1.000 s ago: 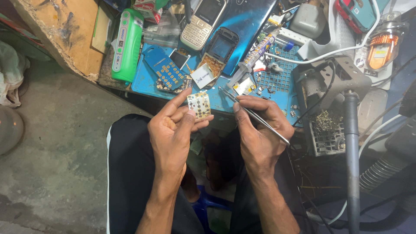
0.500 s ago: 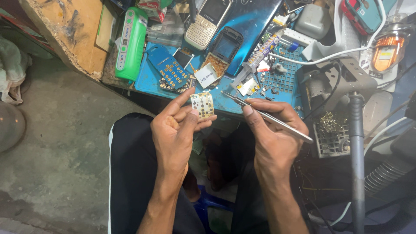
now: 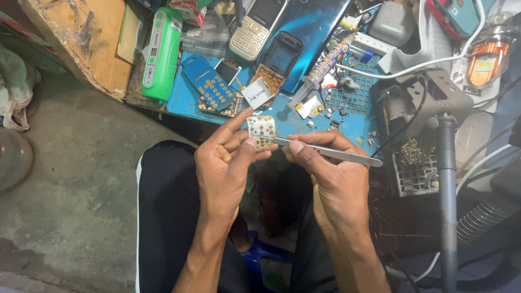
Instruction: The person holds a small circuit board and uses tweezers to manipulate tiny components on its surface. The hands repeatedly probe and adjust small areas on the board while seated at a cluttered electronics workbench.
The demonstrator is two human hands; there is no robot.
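Note:
My left hand (image 3: 225, 163) pinches a small pale keypad membrane sheet (image 3: 262, 129) between thumb and fingers, held upright over my lap. My right hand (image 3: 331, 173) grips metal tweezers (image 3: 325, 153) lying nearly level, their tip touching the lower edge of the sheet. Both hands hover just in front of the blue work mat (image 3: 347, 103). On the mat lie a keypad phone (image 3: 255, 30), an opened phone frame (image 3: 279, 59), a blue keypad board (image 3: 211, 87) and a syringe of paste (image 3: 325, 65).
A green rectangular device (image 3: 160, 51) lies left of the mat beside a wooden board (image 3: 92, 38). A metal stand with a pole (image 3: 445, 163), a tip-cleaner of brass wool (image 3: 415, 157), white cables and hoses crowd the right. Concrete floor (image 3: 70, 179) spreads to the left.
The tweezers have swung from a slanted hold to nearly level, and their tip has come up against the sheet. My left hand has kept its hold on the sheet.

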